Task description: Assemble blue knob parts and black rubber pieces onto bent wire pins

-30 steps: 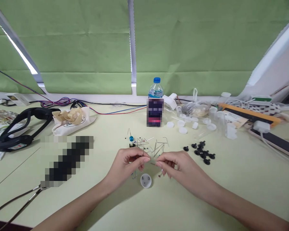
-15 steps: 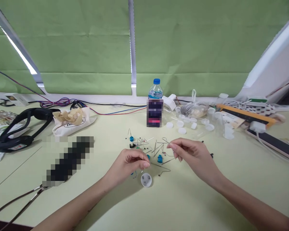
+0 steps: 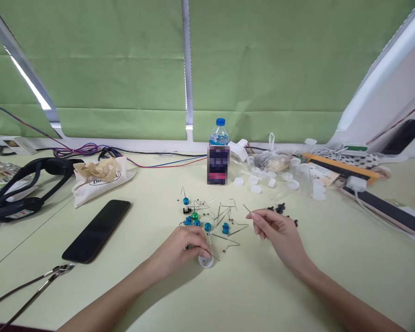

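My left hand (image 3: 190, 244) is closed in a pinch just over a small round white cap (image 3: 206, 263) and partly covers it. A short, thin metal wire (image 3: 216, 257) sticks out from its fingertips. My right hand (image 3: 275, 226) pinches another thin metal rod (image 3: 246, 209), its free end pointing up and left. Between and beyond the hands lie several bent metal wires (image 3: 230, 240), blue metal pieces (image 3: 225, 228), a green one (image 3: 194, 216) and a small black part (image 3: 187, 210). Small dark specks inside the cap are too tiny to name.
Small black pieces (image 3: 280, 209) lie behind my right hand. A bottle (image 3: 218, 133) stands at the back, with white caps (image 3: 256, 189) and clear tubes to its right. On the left are a phone (image 3: 97, 230), a cloth pouch (image 3: 103, 184) and a black headset (image 3: 31, 203).
My left hand has come down to the white cap, now partly over it. My right hand has shifted slightly right, away from the pile, with a rod in its fingers. The view has shifted slightly.
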The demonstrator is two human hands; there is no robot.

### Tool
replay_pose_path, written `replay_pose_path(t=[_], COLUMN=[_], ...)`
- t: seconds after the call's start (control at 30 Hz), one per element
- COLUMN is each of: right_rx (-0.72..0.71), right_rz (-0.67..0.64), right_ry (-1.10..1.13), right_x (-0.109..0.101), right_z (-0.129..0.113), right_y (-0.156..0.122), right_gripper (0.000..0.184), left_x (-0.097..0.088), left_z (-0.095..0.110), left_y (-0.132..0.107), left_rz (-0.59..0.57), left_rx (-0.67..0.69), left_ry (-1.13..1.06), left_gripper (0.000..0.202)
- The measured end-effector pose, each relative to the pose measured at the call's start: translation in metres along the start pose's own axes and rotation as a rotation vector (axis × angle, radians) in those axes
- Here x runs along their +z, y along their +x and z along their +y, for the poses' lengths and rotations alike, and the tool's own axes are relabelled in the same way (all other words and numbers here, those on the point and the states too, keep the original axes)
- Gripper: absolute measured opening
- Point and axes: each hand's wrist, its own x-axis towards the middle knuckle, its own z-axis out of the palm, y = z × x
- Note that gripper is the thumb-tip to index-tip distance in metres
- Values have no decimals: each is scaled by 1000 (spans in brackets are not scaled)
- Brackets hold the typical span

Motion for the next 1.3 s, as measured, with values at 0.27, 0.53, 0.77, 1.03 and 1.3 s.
replay_pose_path(t=[0.27, 0.53, 0.77, 1.03, 1.3], right_rx=[-39, -114, -164, -422, -400], right_rz=[-54, -157, -165, -462, -382], right_ry=[24, 4, 29, -11, -28], right_x=[5, 16, 17, 23, 29], right_z=[7, 10, 10, 2, 2], right_y=[-2, -9, -9, -22, -23], right_gripper=[26, 25, 22, 20, 16], left_x=[2, 3, 4, 3, 8], left_z=[-5, -5, -6, -5, -2], left_y=[2, 0, -2, -1, -4], left_rz=[-23, -28, -8, 164, 214], left_rx=[-27, -10, 32, 60, 149], left_ry=[44, 121, 179, 262, 294], left_gripper=[14, 15, 17, 19, 15])
